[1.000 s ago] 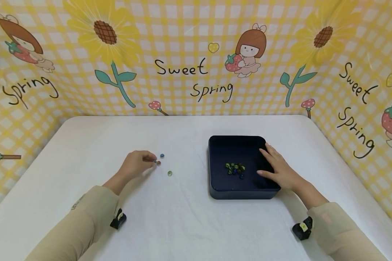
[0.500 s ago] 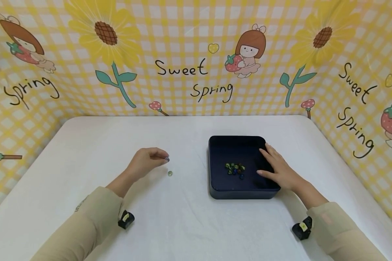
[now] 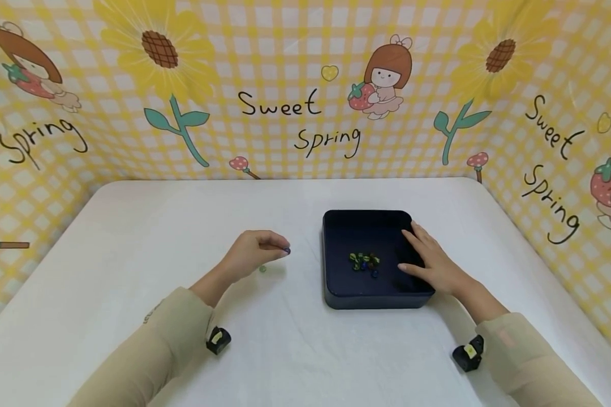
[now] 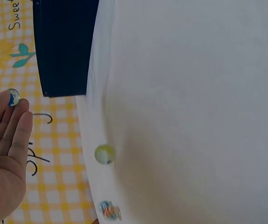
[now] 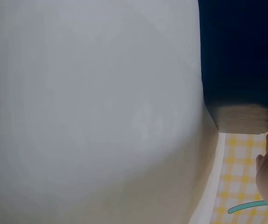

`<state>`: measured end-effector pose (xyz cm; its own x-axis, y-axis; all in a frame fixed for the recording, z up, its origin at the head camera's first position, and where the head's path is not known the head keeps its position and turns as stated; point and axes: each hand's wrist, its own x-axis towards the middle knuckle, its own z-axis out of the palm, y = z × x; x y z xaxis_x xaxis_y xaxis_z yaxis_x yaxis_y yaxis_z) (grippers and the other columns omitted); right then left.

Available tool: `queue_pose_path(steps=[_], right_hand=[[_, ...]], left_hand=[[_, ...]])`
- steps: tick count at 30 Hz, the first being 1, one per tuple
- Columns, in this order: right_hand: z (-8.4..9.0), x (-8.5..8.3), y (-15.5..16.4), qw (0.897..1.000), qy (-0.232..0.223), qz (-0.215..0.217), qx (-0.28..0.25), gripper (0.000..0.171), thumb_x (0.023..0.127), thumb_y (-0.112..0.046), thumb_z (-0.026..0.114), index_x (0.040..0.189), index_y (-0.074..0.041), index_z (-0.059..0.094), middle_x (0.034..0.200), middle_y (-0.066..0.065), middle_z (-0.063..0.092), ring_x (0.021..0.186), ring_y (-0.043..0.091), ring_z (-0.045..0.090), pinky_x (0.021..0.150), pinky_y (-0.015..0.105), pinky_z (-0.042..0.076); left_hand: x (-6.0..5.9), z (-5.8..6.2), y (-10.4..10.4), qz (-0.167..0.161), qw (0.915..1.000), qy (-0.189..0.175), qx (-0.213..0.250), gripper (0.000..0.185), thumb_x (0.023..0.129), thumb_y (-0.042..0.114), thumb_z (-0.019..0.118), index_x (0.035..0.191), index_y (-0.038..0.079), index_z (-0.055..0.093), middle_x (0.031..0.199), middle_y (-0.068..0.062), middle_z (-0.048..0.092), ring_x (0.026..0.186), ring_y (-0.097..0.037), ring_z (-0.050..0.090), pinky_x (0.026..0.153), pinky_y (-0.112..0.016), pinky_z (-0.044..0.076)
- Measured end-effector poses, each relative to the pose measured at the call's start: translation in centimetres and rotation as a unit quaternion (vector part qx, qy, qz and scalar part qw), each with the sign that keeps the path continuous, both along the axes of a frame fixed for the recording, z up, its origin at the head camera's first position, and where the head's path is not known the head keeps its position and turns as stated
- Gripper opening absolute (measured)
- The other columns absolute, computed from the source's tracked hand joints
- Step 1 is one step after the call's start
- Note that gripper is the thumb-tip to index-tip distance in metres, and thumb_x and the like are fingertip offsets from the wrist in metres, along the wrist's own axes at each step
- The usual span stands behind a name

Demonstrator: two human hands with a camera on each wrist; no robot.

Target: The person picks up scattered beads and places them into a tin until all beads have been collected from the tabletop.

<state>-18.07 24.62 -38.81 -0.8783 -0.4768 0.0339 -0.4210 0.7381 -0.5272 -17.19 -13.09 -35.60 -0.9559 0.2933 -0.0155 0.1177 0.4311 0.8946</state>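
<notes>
Right wrist view mostly blur, right hand point(image 3: 435, 264) flat on tray point(image 3: 336, 226), left fingers point(image 4: 8, 123) pinching marble point(image 4: 13, 97).

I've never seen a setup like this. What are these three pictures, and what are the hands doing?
A person wears three cameras: one on the head and one on each wrist. The head view shows a white table inside yellow patterned walls. The left hand pinches a blue marble at its fingertips, above the table. A greenish marble lies on the table near that hand. The right hand rests on the rim of a dark blue tray holding several marbles. The wrist views look sideways at the same table and tray.
</notes>
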Motion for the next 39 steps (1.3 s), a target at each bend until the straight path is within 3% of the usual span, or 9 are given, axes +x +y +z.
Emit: queue_pose_path(steps=[22, 39], right_hand=[[-0.1, 0.0, 0.1, 1.0, 0.004, 0.002, 0.003, 0.075, 0.085, -0.039, 0.051, 0.139, -0.007, 0.01, 0.143, 0.013, -0.007, 0.128, 0.031, -0.006, 0.097, 0.057, 0.006], [0.1, 0.0, 0.0, 1.0, 0.005, 0.002, 0.009, 0.075, 0.085, -0.039, 0.051, 0.139, -0.006, 0.01, 0.142, 0.013, -0.007, 0.128, 0.033, -0.005, 0.097, 0.056, 0.005]], left_hand=[[-1.4, -0.4, 7.2, -0.096, 0.9947, 0.038, 0.001, 0.016, 0.079, 0.012, 0.063, 0.094, 0.007, 0.065, 0.089, 0.0, 0.062, 0.08, -0.01, 0.058, 0.066, -0.023, 0.048], [-3.6, -0.9, 11.5, -0.125, 0.9889, 0.066, -0.046, 0.017, 0.081, 0.017, 0.061, 0.096, 0.011, 0.064, 0.091, 0.005, 0.061, 0.085, -0.006, 0.056, 0.069, -0.018, 0.046]])
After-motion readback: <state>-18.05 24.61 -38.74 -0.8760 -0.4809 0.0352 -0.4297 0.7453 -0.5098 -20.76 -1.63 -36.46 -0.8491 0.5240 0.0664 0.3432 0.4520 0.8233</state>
